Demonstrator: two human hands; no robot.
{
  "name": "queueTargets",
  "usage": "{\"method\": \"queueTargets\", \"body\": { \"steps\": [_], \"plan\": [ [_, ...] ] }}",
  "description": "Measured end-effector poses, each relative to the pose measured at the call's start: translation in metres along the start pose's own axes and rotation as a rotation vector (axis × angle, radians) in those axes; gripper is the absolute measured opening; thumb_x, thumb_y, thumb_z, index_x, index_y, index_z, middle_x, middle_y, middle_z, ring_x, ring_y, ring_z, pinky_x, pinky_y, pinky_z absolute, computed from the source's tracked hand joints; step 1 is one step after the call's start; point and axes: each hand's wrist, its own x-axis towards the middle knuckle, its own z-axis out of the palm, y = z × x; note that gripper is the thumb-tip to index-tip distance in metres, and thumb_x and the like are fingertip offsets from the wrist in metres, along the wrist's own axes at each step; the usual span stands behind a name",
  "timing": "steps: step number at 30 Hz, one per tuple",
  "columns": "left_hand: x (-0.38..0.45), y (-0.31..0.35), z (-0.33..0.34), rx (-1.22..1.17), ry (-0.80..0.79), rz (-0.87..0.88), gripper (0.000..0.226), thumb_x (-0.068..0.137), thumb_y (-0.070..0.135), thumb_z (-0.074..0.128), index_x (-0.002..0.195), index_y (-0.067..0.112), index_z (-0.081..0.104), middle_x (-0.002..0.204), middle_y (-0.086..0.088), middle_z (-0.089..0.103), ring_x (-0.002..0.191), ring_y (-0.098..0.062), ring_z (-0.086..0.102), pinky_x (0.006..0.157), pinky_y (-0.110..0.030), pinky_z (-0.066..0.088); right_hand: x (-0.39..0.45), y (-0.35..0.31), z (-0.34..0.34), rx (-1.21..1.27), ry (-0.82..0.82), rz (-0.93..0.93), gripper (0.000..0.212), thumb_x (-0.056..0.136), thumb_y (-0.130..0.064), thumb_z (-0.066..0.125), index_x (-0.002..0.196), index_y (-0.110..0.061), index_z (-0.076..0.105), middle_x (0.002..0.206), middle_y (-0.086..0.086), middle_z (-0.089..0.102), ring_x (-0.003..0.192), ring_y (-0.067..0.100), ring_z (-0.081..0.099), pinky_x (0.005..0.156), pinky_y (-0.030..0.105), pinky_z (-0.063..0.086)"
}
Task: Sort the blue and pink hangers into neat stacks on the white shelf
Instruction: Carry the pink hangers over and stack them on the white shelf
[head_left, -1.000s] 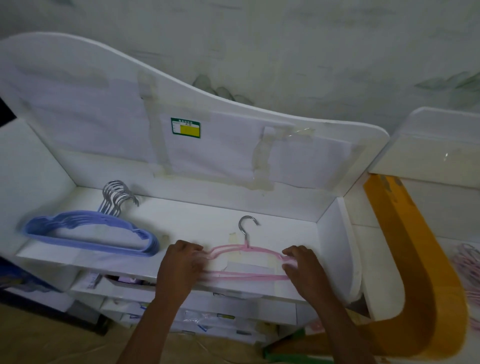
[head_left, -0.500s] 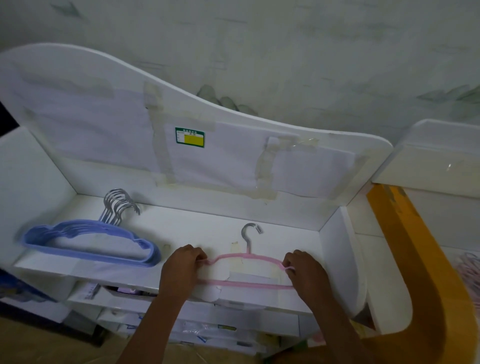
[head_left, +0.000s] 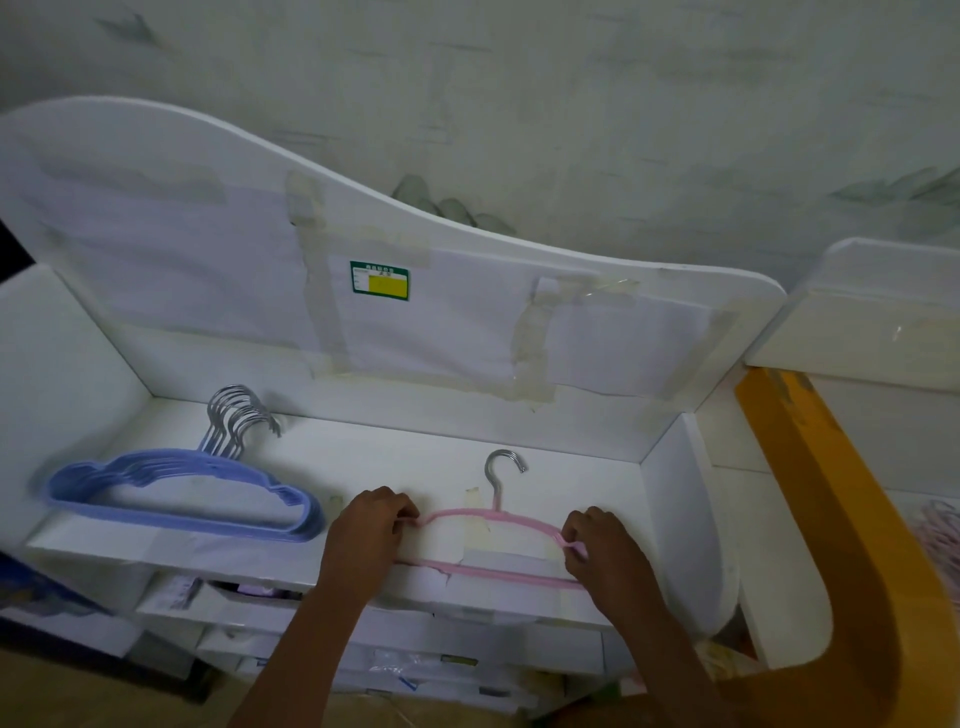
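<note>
A thin pink plastic hanger with a silver metal hook (head_left: 498, 540) lies flat on the white shelf (head_left: 395, 467), near its front edge and right side wall. The left hand (head_left: 371, 530) grips its left end with curled fingers, and the right hand (head_left: 605, 553) pinches its right end. A stack of blue plastic hangers (head_left: 182, 493) lies at the shelf's left end, hooks toward the back panel.

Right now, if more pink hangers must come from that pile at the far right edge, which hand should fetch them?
Probably the right hand: it grips the pink hanger's right end, nearest the pinkish pile. The left hand sits toward the blue stack.
</note>
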Motion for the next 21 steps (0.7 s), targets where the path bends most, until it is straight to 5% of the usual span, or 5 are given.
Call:
{"method": "queueTargets", "body": {
  "steps": [7, 13, 16, 21],
  "plan": [
    [-0.005, 0.004, 0.000, 0.023, 0.046, -0.010, 0.027, 0.077, 0.001, 0.069, 0.087, 0.025, 0.075, 0.082, 0.009, 0.066, 0.081, -0.014, 0.060, 0.062, -0.023, 0.045, -0.004, 0.001, 0.001, 0.043, 0.066, 0.035, 0.019, 0.081, -0.018, 0.068, 0.082, -0.031, 0.054, 0.084, -0.016, 0.048, 0.082, 0.007, 0.044, 0.065, 0.027, 0.045],
    [-0.005, 0.007, -0.002, -0.099, -0.028, -0.106, 0.027, 0.088, 0.013, 0.061, 0.111, 0.025, 0.068, 0.107, 0.007, 0.065, 0.094, -0.006, 0.054, 0.078, -0.018, 0.040, -0.015, 0.001, -0.003, 0.251, 0.105, 0.051, 0.017, 0.088, -0.020, 0.066, 0.102, -0.028, 0.060, 0.099, -0.013, 0.051, 0.093, 0.003, 0.051, 0.078, 0.019, 0.046],
    [-0.018, 0.022, -0.012, -0.305, 0.036, -0.153, 0.025, 0.091, 0.021, 0.063, 0.116, 0.027, 0.063, 0.112, 0.013, 0.060, 0.103, -0.006, 0.053, 0.084, -0.021, 0.039, -0.030, -0.001, -0.015, 0.499, 0.179, 0.108, 0.029, 0.089, -0.018, 0.068, 0.114, -0.028, 0.058, 0.111, -0.016, 0.055, 0.104, -0.008, 0.052, 0.080, 0.002, 0.040],
    [-0.054, 0.056, -0.019, -0.669, 0.119, -0.133, 0.027, 0.089, 0.011, 0.068, 0.111, 0.026, 0.067, 0.107, 0.011, 0.070, 0.101, -0.005, 0.064, 0.088, -0.022, 0.051, -0.063, -0.002, -0.040, 0.740, 0.256, 0.156, 0.031, 0.089, -0.025, 0.070, 0.118, -0.031, 0.060, 0.116, -0.019, 0.063, 0.108, -0.005, 0.058, 0.091, 0.017, 0.047]
  ]
}}
